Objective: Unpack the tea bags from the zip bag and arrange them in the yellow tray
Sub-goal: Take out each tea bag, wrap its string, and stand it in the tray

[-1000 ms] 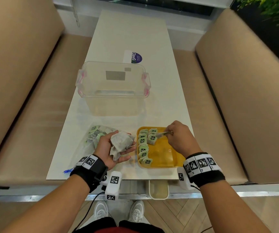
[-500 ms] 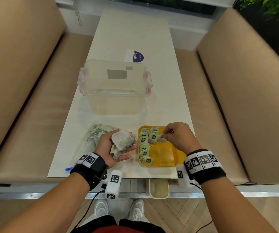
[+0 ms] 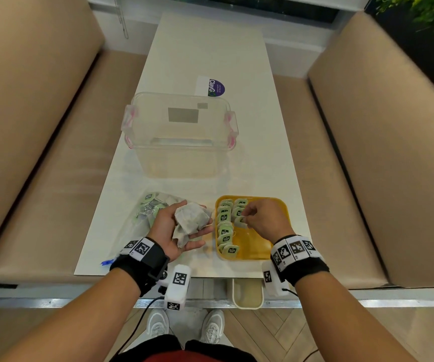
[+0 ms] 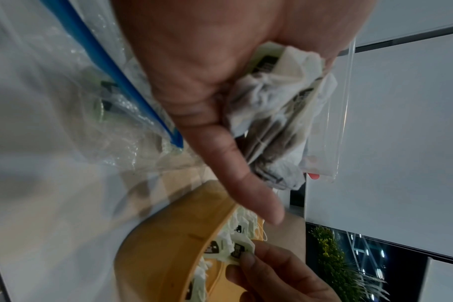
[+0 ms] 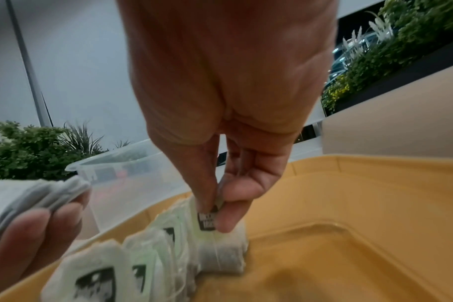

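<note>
The yellow tray sits at the table's near edge with rows of green-tagged tea bags standing along its left side. My right hand pinches the green tag of one tea bag that rests in the tray's second row. My left hand, palm up beside the tray, cradles a bunch of tea bags. The clear zip bag with its blue zip strip lies under and left of that hand, with more tea bags inside.
A clear plastic bin with pink latches stands mid-table behind the tray and bag. A purple-and-white sticker lies further back. Tan benches flank the white table. A small cream bin hangs below the front edge.
My right hand has drawn back toward me along the tray and lowered a tea bag into the second row. The left hand has stayed in place with its bunch.
</note>
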### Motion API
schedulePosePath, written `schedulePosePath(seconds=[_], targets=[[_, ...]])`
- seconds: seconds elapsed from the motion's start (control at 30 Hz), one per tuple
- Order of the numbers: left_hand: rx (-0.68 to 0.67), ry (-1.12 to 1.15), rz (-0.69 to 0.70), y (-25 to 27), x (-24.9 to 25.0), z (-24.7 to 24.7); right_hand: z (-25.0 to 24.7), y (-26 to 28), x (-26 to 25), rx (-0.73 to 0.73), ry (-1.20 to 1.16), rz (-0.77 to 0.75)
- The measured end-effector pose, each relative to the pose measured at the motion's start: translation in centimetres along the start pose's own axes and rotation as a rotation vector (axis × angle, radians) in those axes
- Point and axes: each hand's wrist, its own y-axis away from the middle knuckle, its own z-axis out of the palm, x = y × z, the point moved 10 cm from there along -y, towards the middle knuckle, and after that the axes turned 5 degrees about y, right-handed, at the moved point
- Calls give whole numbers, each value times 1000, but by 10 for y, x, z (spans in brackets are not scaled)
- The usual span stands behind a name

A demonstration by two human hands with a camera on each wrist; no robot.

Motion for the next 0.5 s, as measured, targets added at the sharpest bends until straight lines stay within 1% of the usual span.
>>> schedulePosePath(seconds=[0.23, 0.37, 0.5], targets=[[9, 12, 3, 0, 0, -3, 5, -3, -9, 88, 95, -21], [14, 6, 9, -1, 1, -4, 7, -2, -13, 96, 171, -40], [14, 5, 10, 0, 0, -4, 9, -2, -13, 91, 183, -44]])
